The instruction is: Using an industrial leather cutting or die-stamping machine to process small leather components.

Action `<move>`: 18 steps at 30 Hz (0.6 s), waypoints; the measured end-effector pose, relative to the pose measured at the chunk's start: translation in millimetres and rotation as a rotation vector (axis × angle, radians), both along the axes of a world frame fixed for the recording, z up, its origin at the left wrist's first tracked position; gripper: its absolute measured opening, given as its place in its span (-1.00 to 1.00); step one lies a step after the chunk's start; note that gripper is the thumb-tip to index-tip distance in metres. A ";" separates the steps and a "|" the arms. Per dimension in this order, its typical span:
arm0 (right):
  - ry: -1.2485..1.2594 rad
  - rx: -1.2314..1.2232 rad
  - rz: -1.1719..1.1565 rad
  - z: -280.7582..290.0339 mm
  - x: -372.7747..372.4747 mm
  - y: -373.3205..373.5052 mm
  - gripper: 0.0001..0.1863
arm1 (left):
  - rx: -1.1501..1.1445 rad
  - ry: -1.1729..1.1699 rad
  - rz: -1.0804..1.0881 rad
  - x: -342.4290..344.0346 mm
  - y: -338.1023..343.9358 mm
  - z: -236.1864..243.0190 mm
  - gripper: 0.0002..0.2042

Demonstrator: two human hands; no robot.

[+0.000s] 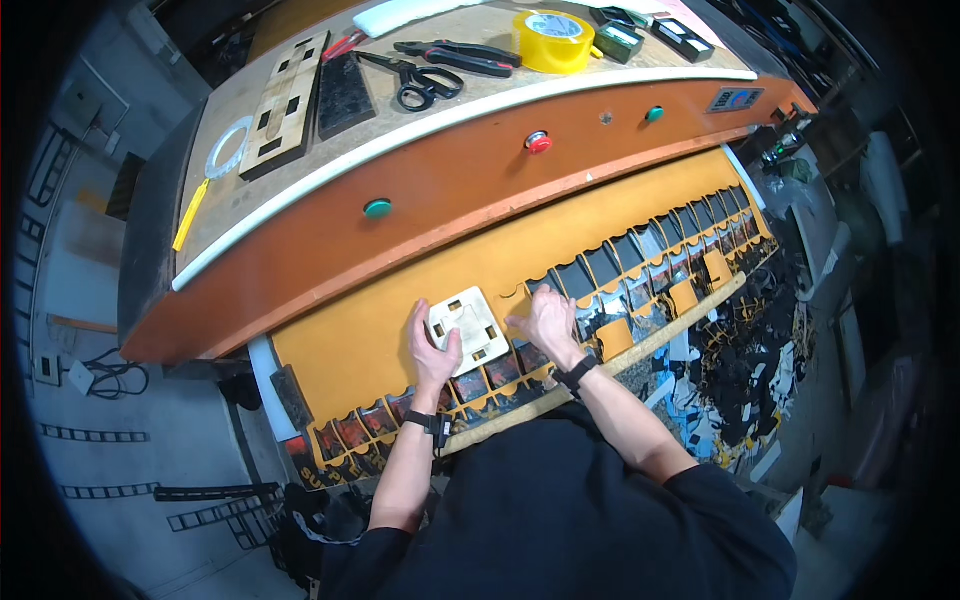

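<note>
A cream-coloured square cutting die block (482, 352) with several dark slots lies flat on a yellow-orange sheet (420, 290). My left hand (434, 352) grips its left side, with the thumb on top and the fingers along the edge. Just right of the block, my right hand (552, 322) is bent down over the cut edge of the sheet, thumb toward the block. What its curled fingertips hold, if anything, is hidden. A row of cut-out gaps runs along the sheet's near edge, with thin curved strips left between them. Black bands circle both my wrists.
Behind the sheet stands an orange machine beam (450, 165) with a red button (538, 143) and green buttons. On top are scissors (420, 85), pliers (465, 57), yellow tape (553, 42) and a slotted board (287, 105). Scraps (745, 370) pile up at the right.
</note>
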State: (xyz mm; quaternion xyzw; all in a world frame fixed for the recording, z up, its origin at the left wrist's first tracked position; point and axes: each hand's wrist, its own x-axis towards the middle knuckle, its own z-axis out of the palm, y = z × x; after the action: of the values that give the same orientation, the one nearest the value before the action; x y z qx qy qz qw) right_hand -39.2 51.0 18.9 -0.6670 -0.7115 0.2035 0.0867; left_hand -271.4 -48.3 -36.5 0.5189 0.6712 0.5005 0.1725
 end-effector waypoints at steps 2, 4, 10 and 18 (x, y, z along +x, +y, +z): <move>-0.012 -0.068 0.007 -3.5 1.9 5.8 -0.21 | 0.001 -0.010 -0.004 0.4 0.4 0.5 -0.25; -0.023 -0.133 0.016 -12.2 4.3 7.2 -0.20 | 0.005 -0.018 -0.006 1.1 0.9 1.3 -0.25; 0.152 0.146 -0.007 -30.9 -0.2 -15.7 -0.41 | 0.010 0.000 -0.009 1.3 -1.3 -1.8 -0.25; 0.415 0.170 -0.027 -43.7 8.5 -17.1 -0.60 | -0.016 0.016 0.011 1.0 2.5 -6.9 -0.26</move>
State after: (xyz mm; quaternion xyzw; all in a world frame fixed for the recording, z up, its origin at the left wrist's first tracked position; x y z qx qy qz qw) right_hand -30.7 33.9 -24.8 -0.6106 -0.6840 0.2743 0.2900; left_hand -270.4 -45.8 -43.4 0.5177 0.6795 0.4918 0.1686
